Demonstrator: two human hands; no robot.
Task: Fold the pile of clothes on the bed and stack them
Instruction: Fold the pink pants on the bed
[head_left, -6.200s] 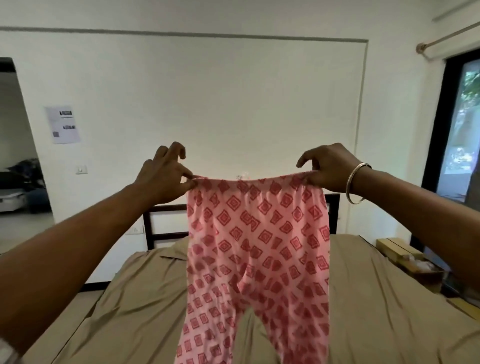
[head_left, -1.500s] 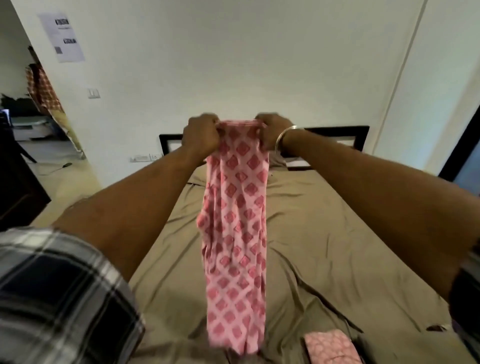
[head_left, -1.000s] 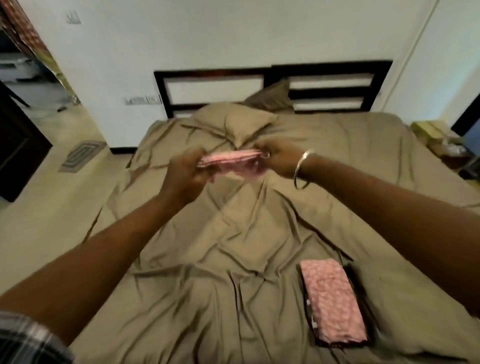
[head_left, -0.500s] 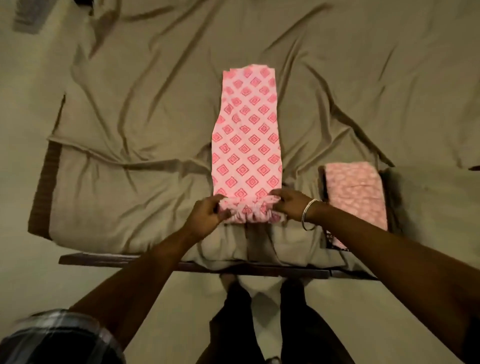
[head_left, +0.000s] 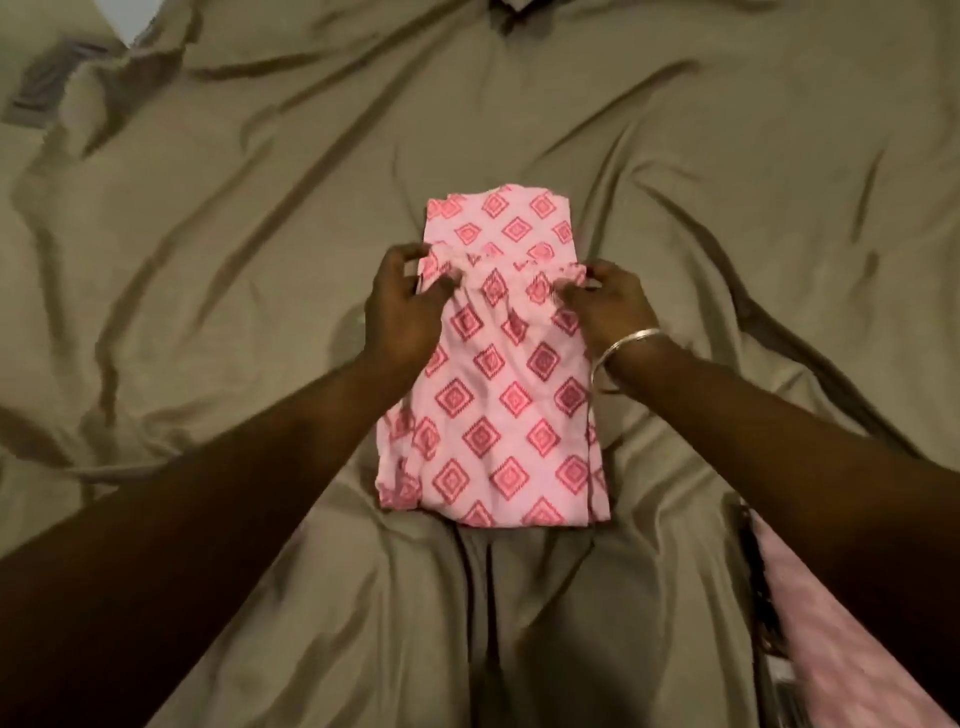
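- Pink cloth printed with red diamond motifs, the trousers (head_left: 493, 395), lies at the centre of the frame on the olive-brown bedsheet (head_left: 208, 218), doubled over so that the gathered waistband (head_left: 511, 273) rests across the upper part of the garment.
- A short strip of the lower layer shows beyond the waistband, toward the top of the frame; the folded near edge lies toward the bottom centre.
- Left hand (head_left: 402, 309): at the left end of the waistband, fingers curled over the cloth edge and pinching it.
- Right hand (head_left: 605, 304): at the right end of the waistband, fingertips pinching the gathered fabric; a metal bangle (head_left: 621, 356) circles the wrist.
- The two hands are apart, one at each side of the garment, both clamped on the waistband and resting low against the cloth.
- The sheet is heavily creased, with long folds radiating toward the upper corners.
- Lower right of the frame: a paler pink folded garment (head_left: 841, 649), partly hidden behind the right forearm, lying on something dark-edged whose nature cannot be told.
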